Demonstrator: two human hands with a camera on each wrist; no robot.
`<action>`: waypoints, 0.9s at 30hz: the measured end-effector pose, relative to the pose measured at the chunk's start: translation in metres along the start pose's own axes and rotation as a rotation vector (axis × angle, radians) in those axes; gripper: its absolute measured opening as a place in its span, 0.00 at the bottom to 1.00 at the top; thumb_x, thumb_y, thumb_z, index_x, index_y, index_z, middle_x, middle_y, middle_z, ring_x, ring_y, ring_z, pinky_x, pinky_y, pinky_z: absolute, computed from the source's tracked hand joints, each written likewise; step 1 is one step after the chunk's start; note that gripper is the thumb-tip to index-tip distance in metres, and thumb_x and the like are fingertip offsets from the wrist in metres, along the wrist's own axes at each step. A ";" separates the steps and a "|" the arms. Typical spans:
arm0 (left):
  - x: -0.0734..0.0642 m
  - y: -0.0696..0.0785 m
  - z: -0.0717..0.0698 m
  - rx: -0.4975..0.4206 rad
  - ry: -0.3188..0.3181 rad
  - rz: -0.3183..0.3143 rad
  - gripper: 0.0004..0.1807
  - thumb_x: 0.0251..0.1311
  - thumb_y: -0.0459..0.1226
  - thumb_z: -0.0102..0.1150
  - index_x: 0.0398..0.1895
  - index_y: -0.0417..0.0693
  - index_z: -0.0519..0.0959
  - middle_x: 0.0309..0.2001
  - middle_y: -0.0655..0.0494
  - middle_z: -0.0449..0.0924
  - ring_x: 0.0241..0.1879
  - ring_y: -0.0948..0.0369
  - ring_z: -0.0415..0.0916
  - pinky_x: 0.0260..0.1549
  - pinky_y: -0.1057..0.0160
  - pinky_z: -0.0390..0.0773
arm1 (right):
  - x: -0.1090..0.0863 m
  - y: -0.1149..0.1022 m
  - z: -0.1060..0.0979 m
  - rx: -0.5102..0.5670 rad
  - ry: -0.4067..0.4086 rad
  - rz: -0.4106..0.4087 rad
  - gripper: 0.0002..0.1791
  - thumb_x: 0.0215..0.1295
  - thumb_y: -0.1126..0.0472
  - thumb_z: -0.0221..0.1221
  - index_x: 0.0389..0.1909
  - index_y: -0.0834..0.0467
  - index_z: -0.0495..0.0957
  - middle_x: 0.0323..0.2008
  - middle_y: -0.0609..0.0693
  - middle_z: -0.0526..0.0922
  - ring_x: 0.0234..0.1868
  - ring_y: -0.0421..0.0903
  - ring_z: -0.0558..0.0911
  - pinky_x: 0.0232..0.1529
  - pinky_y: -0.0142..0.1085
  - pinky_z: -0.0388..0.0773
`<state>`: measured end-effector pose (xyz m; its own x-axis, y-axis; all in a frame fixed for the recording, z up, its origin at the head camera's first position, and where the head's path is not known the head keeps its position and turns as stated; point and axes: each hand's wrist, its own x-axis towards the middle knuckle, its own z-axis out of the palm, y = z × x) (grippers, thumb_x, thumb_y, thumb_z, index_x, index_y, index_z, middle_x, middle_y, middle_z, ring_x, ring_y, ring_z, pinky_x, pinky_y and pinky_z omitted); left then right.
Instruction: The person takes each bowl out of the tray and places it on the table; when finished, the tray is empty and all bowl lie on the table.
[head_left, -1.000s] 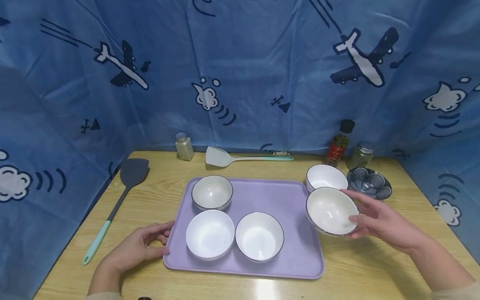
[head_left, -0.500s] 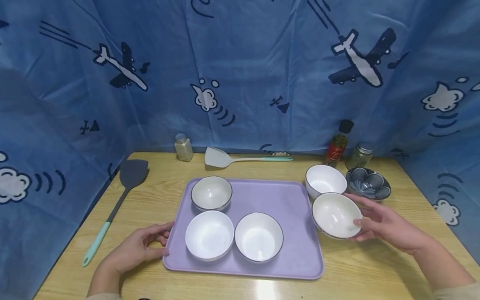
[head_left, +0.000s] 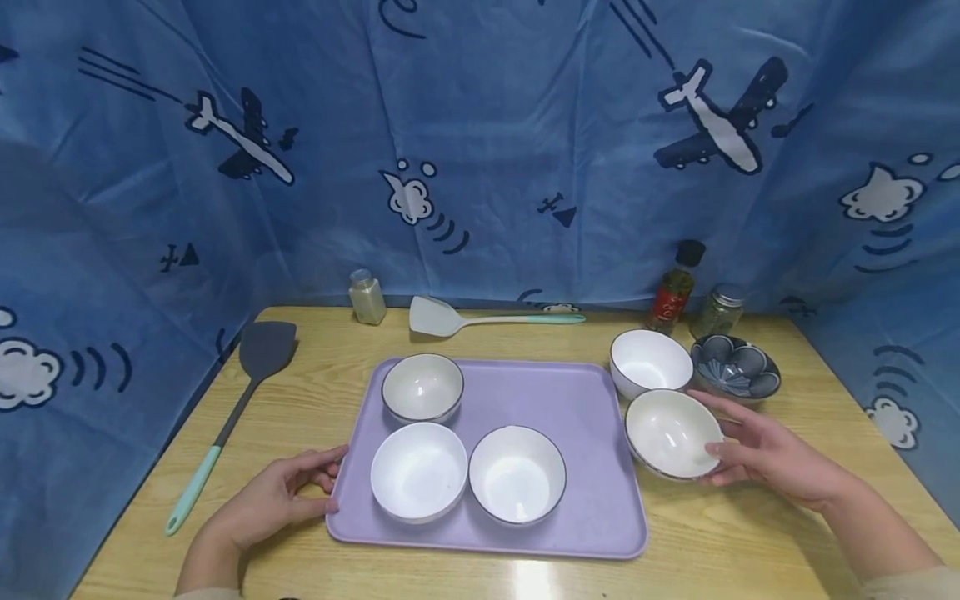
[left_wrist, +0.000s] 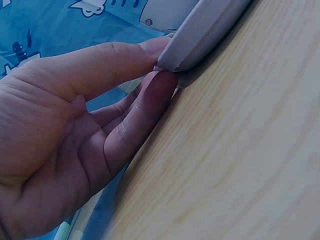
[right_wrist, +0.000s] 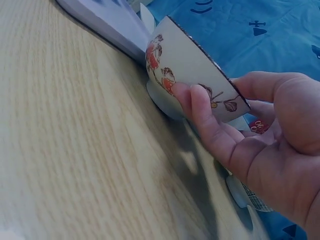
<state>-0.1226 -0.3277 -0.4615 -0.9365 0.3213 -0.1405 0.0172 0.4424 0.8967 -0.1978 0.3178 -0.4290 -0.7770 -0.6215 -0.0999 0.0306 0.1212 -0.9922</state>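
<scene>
My right hand (head_left: 765,450) holds a dark-rimmed cream bowl (head_left: 671,432) at the tray's right edge, thumb over the rim and fingers along the outside. The right wrist view shows orange fruit and brown leaves painted on this bowl (right_wrist: 170,75), its foot close over the wood. At the left, my left hand (head_left: 281,492) pinches the edge of a lilac tray (head_left: 525,387); the left wrist view has thumb and fingertips on the tray's rim (left_wrist: 200,37). Upon the tray stand a dark-rimmed bowl (head_left: 423,388), a plain white bowl (head_left: 419,472) and a wider dark-rimmed bowl (head_left: 517,475).
Behind the held bowl is another white bowl (head_left: 651,362), beside a dark patterned bowl (head_left: 735,368). A red-labelled bottle (head_left: 671,296) and a jar (head_left: 720,310) stand behind. Two spatulas, one dark (head_left: 266,346), one pale (head_left: 437,317), and a shaker (head_left: 367,298) lie around the tray.
My right hand has carried the cream bowl slightly right and downward, off the tray's right side to the table beside it. The left hand stays on the tray edge.
</scene>
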 end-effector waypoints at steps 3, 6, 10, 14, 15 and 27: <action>0.000 0.000 0.000 -0.001 0.001 -0.001 0.41 0.57 0.40 0.72 0.72 0.38 0.66 0.55 0.42 0.77 0.47 0.65 0.77 0.49 0.75 0.73 | 0.001 0.000 -0.001 0.005 -0.005 0.003 0.38 0.76 0.71 0.47 0.80 0.54 0.43 0.61 0.35 0.72 0.46 0.60 0.86 0.45 0.53 0.82; 0.000 -0.001 0.000 -0.004 0.001 0.001 0.41 0.56 0.40 0.72 0.72 0.38 0.66 0.55 0.42 0.77 0.47 0.65 0.77 0.49 0.75 0.73 | 0.001 0.001 -0.001 0.003 -0.004 0.011 0.38 0.76 0.71 0.47 0.80 0.54 0.43 0.61 0.34 0.72 0.46 0.60 0.86 0.45 0.53 0.83; 0.000 0.000 -0.001 -0.007 0.001 0.001 0.41 0.56 0.40 0.72 0.72 0.39 0.66 0.55 0.42 0.77 0.47 0.65 0.77 0.49 0.75 0.74 | 0.002 0.001 -0.001 -0.004 -0.001 0.024 0.38 0.76 0.70 0.47 0.80 0.53 0.43 0.60 0.36 0.72 0.46 0.60 0.86 0.45 0.52 0.83; 0.000 -0.001 -0.001 -0.006 -0.003 0.008 0.40 0.57 0.40 0.71 0.72 0.39 0.66 0.55 0.42 0.77 0.47 0.64 0.77 0.49 0.74 0.74 | 0.002 0.002 -0.001 -0.010 0.005 0.035 0.38 0.76 0.69 0.47 0.80 0.53 0.43 0.59 0.38 0.72 0.46 0.60 0.86 0.45 0.52 0.83; 0.000 -0.001 -0.001 -0.008 -0.004 0.009 0.40 0.57 0.40 0.71 0.72 0.39 0.66 0.55 0.42 0.77 0.48 0.64 0.77 0.49 0.74 0.74 | 0.002 0.002 -0.001 -0.010 0.006 0.035 0.38 0.76 0.69 0.48 0.80 0.53 0.43 0.59 0.39 0.72 0.46 0.61 0.86 0.45 0.52 0.83; 0.000 -0.002 0.000 -0.026 -0.007 0.024 0.40 0.57 0.39 0.71 0.72 0.39 0.66 0.56 0.41 0.76 0.48 0.64 0.77 0.50 0.74 0.74 | 0.000 0.010 -0.005 0.083 -0.011 0.021 0.39 0.76 0.71 0.45 0.81 0.50 0.41 0.59 0.46 0.74 0.45 0.63 0.86 0.45 0.49 0.84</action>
<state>-0.1227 -0.3289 -0.4631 -0.9333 0.3380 -0.1214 0.0310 0.4126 0.9104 -0.2007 0.3227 -0.4386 -0.7689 -0.6278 -0.1211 0.0991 0.0700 -0.9926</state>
